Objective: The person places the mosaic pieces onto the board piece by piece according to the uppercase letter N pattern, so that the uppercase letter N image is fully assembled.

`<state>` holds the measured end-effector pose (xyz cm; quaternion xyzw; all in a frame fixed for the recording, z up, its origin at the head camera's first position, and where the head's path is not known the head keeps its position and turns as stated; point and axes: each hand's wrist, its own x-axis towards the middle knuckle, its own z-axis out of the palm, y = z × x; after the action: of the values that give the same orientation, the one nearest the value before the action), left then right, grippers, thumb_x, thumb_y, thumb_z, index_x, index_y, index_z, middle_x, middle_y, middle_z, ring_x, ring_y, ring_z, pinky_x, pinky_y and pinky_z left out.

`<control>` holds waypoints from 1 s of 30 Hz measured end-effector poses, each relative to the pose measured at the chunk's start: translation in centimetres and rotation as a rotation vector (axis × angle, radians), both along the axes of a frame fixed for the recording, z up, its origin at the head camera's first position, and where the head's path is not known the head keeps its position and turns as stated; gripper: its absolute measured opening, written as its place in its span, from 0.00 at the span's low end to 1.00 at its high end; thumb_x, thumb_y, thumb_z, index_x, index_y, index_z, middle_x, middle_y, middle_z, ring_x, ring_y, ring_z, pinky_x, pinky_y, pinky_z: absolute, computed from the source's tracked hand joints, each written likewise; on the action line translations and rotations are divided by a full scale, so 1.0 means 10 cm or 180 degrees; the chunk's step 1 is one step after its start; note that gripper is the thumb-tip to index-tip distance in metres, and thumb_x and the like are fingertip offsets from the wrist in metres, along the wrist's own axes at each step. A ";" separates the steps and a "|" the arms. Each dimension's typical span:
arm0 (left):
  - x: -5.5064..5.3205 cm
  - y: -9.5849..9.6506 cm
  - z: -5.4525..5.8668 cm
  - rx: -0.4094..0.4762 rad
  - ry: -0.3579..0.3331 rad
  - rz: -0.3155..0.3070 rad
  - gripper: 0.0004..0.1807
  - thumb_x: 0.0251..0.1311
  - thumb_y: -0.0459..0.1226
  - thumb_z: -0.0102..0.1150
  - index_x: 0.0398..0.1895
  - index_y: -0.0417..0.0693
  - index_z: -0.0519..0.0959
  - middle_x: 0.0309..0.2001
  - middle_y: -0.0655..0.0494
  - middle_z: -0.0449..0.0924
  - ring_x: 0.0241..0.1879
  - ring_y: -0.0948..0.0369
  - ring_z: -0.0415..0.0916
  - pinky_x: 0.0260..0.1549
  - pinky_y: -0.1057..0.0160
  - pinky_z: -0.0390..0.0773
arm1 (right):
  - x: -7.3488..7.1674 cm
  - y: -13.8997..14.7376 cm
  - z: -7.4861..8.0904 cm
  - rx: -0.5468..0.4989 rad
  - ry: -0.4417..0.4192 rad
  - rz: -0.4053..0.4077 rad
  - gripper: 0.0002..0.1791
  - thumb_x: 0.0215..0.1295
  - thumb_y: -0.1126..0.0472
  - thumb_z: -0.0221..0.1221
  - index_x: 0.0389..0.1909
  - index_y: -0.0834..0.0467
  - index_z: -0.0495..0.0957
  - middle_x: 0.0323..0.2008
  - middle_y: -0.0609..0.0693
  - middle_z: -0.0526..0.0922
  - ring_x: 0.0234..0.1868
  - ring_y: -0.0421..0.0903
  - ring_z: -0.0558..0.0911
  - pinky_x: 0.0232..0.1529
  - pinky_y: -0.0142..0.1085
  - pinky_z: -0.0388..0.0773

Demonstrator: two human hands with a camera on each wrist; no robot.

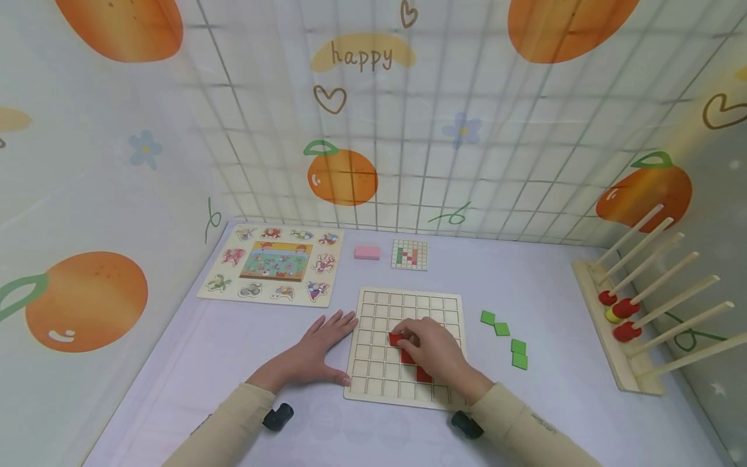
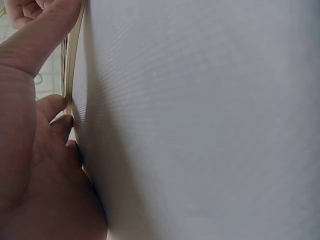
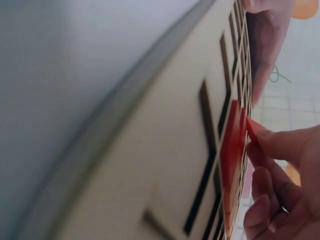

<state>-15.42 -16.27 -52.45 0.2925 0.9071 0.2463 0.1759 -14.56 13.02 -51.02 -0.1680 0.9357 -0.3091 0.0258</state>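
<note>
A wooden grid board (image 1: 373, 370) lies in the middle of the table. My right hand (image 1: 434, 347) is over it and pinches a red square tile (image 1: 395, 339) between thumb and fingertips. In the right wrist view that tile (image 3: 254, 129) is tilted, close to the board's surface. Two red tiles (image 1: 424, 374) sit in grid cells in a diagonal line, partly under the hand. My left hand (image 1: 315, 353) rests flat with fingers spread at the board's left edge, its thumb touching it. The left wrist view shows the thumb (image 2: 42, 37) against the board's side.
Several green tiles (image 1: 502, 329) lie right of the board. Behind it are a small pattern card (image 1: 424, 255) and a pink block (image 1: 367, 253). A picture puzzle board (image 1: 233, 292) lies at back left. A wooden peg rack (image 1: 607, 331) with red and yellow beads stands at right.
</note>
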 end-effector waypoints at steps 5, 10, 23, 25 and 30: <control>0.00 0.00 0.01 0.0002 -0.0025 0.0002 0.64 0.47 0.66 0.71 0.83 0.57 0.49 0.83 0.63 0.39 0.81 0.59 0.29 0.79 0.50 0.30 | -0.02 -0.06 -0.02 0.0035 0.0093 0.0078 0.10 0.63 0.59 0.70 0.43 0.41 0.86 0.28 0.32 0.78 0.30 0.36 0.71 0.28 0.28 0.74; 0.00 0.00 0.02 0.0005 -0.0040 0.0014 0.64 0.47 0.66 0.72 0.83 0.57 0.49 0.83 0.63 0.40 0.81 0.59 0.30 0.79 0.50 0.30 | -0.03 -0.08 -0.02 0.0099 0.0108 0.0105 0.09 0.63 0.60 0.71 0.40 0.43 0.85 0.28 0.34 0.77 0.31 0.36 0.71 0.28 0.28 0.74; 0.00 0.01 0.01 0.0003 -0.0010 0.0009 0.64 0.47 0.66 0.71 0.83 0.57 0.49 0.83 0.64 0.40 0.81 0.59 0.30 0.79 0.50 0.30 | -0.01 -0.10 -0.01 0.0300 0.0296 0.0052 0.10 0.59 0.60 0.73 0.40 0.46 0.85 0.44 0.40 0.82 0.45 0.41 0.76 0.42 0.35 0.82; 0.00 0.01 0.02 -0.0003 -0.0014 0.0008 0.64 0.47 0.66 0.72 0.83 0.57 0.49 0.83 0.63 0.40 0.81 0.59 0.30 0.79 0.50 0.30 | -0.02 -0.10 -0.01 0.0355 0.0292 0.0049 0.10 0.60 0.60 0.72 0.41 0.45 0.86 0.44 0.39 0.83 0.45 0.41 0.77 0.43 0.35 0.83; 0.01 0.01 0.02 -0.0024 -0.0008 0.0010 0.64 0.47 0.66 0.71 0.83 0.57 0.49 0.83 0.63 0.40 0.81 0.59 0.30 0.79 0.50 0.30 | -0.02 -0.10 0.00 0.0469 0.0299 0.0080 0.11 0.62 0.58 0.71 0.44 0.44 0.89 0.43 0.38 0.83 0.43 0.40 0.76 0.39 0.33 0.81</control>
<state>-15.35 -16.21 -52.22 0.2901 0.9082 0.2436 0.1778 -14.76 12.04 -51.03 -0.1917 0.9539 -0.2309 -0.0020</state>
